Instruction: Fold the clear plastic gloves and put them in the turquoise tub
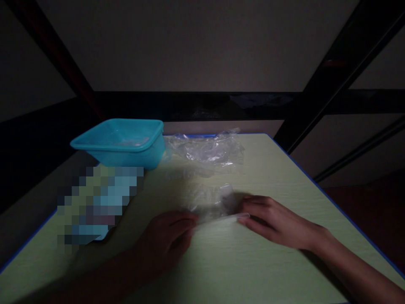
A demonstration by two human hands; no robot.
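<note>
A clear plastic bag [210, 200] lies low over the pale table, its near edge folded into a whitish strip between my two hands. My left hand [171, 234] pinches the strip's left end, fingers closed. At the right end, my right hand [268, 217] holds the strip between thumb and fingers. Beyond them, more crumpled clear plastic [209, 150] rests near the table's back edge. Whether the two pieces of plastic are joined cannot be made out.
A turquoise plastic basket [136, 156] stands at the table's back left, with something pale inside. In front of it lies a flat, pixelated object [107, 207]. The wooden-look table [284, 270] has a blue edge, and a wall rises behind it.
</note>
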